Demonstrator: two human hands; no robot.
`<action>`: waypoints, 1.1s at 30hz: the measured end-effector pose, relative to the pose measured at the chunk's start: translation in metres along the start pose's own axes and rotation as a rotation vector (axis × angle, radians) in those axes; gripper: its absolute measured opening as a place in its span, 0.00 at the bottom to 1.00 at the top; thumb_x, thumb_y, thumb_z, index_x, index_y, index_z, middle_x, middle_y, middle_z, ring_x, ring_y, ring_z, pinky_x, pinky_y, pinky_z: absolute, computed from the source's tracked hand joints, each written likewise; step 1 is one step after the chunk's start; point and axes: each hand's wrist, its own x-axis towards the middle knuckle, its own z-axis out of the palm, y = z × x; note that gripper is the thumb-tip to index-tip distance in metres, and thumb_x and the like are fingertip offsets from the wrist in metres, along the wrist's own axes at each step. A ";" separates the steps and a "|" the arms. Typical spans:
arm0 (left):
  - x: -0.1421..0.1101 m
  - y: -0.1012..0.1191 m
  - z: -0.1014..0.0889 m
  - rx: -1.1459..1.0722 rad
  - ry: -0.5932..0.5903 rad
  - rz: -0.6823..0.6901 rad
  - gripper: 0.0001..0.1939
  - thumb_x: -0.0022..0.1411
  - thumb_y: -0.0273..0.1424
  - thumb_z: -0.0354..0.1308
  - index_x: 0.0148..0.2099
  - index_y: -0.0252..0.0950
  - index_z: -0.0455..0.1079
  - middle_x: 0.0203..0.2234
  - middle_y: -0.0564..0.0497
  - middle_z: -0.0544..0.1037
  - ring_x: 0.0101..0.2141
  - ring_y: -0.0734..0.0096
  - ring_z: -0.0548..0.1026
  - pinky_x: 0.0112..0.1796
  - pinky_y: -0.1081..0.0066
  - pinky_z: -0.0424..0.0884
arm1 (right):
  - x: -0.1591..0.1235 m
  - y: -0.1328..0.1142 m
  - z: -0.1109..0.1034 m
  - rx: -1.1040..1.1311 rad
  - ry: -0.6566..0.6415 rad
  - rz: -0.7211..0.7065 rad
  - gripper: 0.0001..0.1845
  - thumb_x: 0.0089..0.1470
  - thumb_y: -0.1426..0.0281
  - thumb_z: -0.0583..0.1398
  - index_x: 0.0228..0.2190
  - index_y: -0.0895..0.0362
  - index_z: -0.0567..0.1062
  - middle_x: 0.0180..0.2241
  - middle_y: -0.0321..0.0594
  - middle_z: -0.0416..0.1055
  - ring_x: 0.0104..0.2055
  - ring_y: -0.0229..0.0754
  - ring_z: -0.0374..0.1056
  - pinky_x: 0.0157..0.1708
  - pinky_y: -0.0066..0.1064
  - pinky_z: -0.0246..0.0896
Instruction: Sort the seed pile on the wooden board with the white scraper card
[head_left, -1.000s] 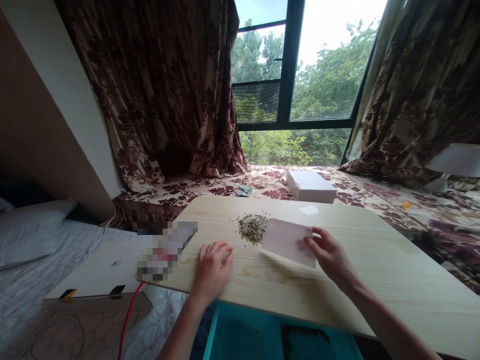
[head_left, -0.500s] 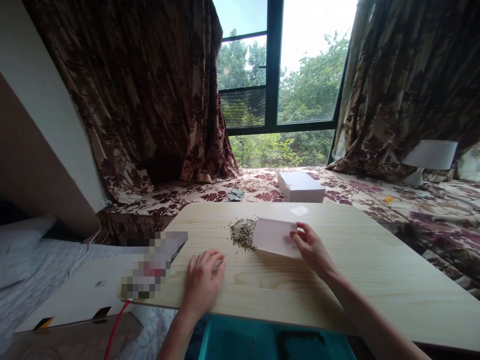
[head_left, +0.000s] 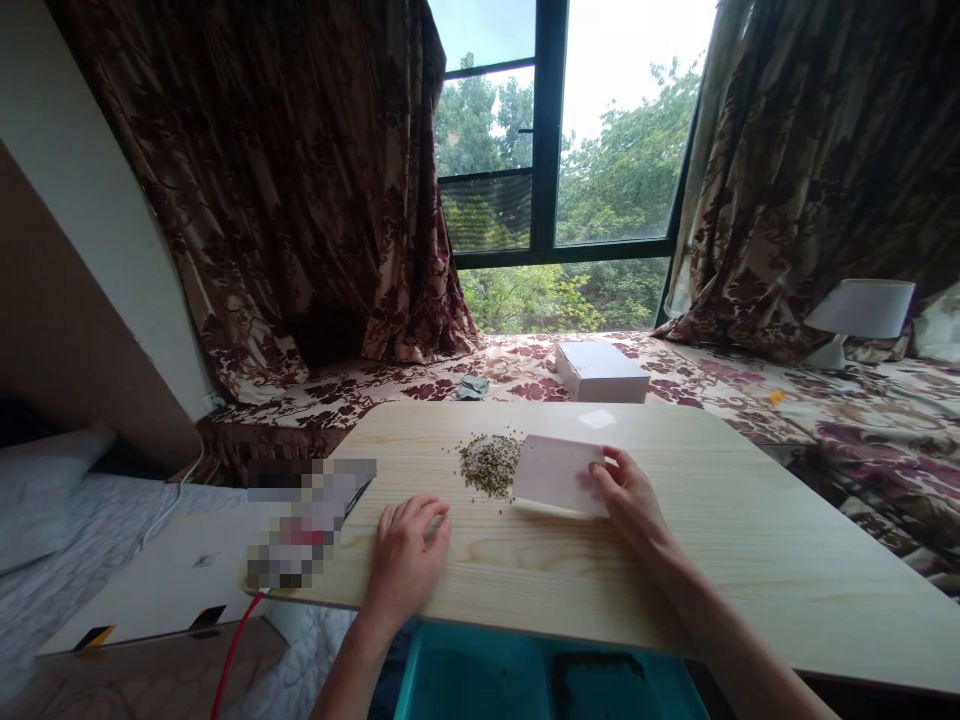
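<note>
A thin, flat, whitish sheet (head_left: 559,475) is pinched at its right edge between the thumb and fingers of my right hand (head_left: 628,495). Its left edge lies along the right side of a loose pile of small greenish-brown grains (head_left: 489,465), with stray grains scattered around. Whether the sheet touches the table or tilts just above it is hard to tell. My left hand (head_left: 409,550) rests palm down near the table's front edge, fingers loosely bent and somewhat apart, holding nothing. It sits nearer to me than the pile. Both hands are over the pale wooden tabletop (head_left: 510,570).
Below the front edge is a teal tray (head_left: 472,670) with a dark patch in its right section. A blurred-out item (head_left: 300,540) with a red cable (head_left: 236,650) occupies the left corner. Beyond the table are a white box (head_left: 604,375), a greyish cloth (head_left: 472,387) and a lamp (head_left: 862,310).
My view has swung to the right. The sheet reached the pile's right side, then drew back slightly to the right. My left hand has stayed on the tabletop.
</note>
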 end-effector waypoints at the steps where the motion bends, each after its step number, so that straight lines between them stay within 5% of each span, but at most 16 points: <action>1: 0.000 0.000 0.000 -0.001 -0.002 -0.001 0.10 0.58 0.30 0.51 0.40 0.42 0.72 0.42 0.50 0.77 0.45 0.64 0.71 0.52 0.56 0.60 | 0.000 0.000 -0.001 -0.004 0.004 -0.003 0.19 0.43 0.60 0.58 0.38 0.56 0.66 0.26 0.39 0.75 0.29 0.44 0.73 0.24 0.30 0.62; 33: 0.000 0.001 -0.001 0.000 0.010 0.012 0.09 0.59 0.31 0.51 0.40 0.41 0.72 0.42 0.50 0.77 0.45 0.63 0.71 0.52 0.55 0.59 | 0.000 0.003 0.003 0.005 -0.003 -0.042 0.20 0.44 0.59 0.59 0.38 0.56 0.65 0.27 0.40 0.75 0.28 0.43 0.72 0.23 0.30 0.62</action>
